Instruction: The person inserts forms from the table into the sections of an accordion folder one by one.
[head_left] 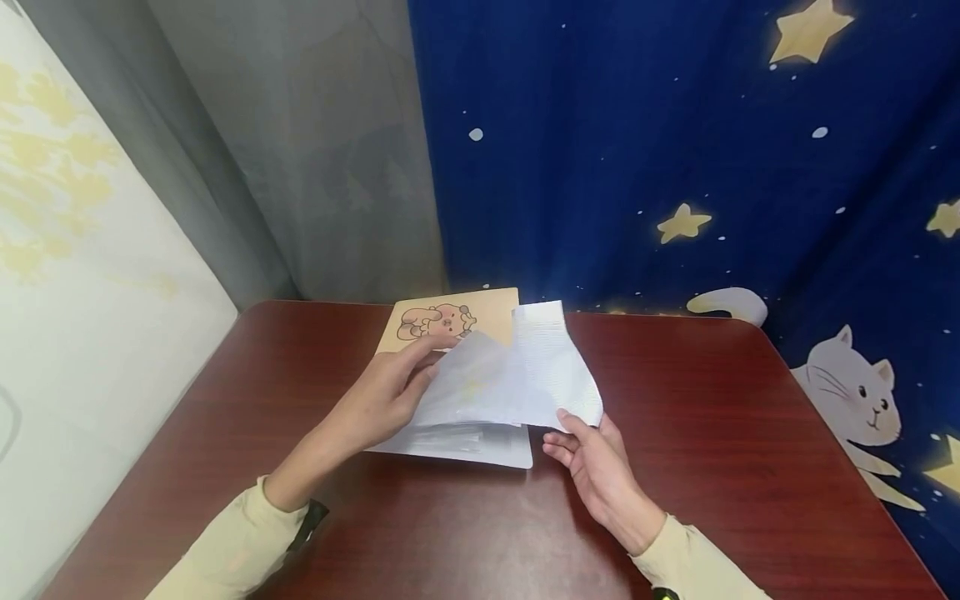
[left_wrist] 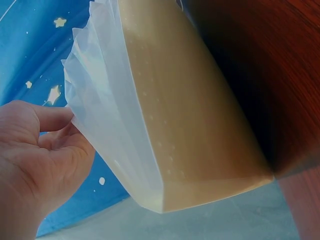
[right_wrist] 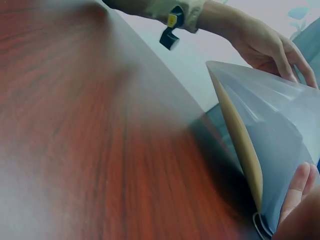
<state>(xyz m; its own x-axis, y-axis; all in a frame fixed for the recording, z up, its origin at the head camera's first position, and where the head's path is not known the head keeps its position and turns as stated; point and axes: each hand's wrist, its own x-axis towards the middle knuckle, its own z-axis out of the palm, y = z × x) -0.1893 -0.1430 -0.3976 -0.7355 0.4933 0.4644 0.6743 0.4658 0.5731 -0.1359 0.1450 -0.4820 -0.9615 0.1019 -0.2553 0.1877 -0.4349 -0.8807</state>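
A loose-leaf binder with a cream cover (head_left: pixel 491 312) bearing a cartoon animal lies open on the table. Its translucent plastic leaves (head_left: pixel 468 387) are lifted and fanned, showing as a pale stack (left_wrist: pixel 115 115) in the left wrist view. My left hand (head_left: pixel 382 396) pinches the edge of these leaves between thumb and fingers. On the other side my right hand (head_left: pixel 600 471) holds the near corner of a white, finely lined sheet (head_left: pixel 555 362), thumb on top. The sheet bends upward and partly overlaps the leaves. Only some right fingers (right_wrist: pixel 297 192) show in the right wrist view.
The binder rests on a dark red wooden table (head_left: pixel 712 417) with rounded far corners. A blue curtain (head_left: pixel 600 150) with stars and a white cat hangs behind it, beside a grey curtain (head_left: pixel 322 150). Pale fabric (head_left: pixel 90 250) hangs at the left.
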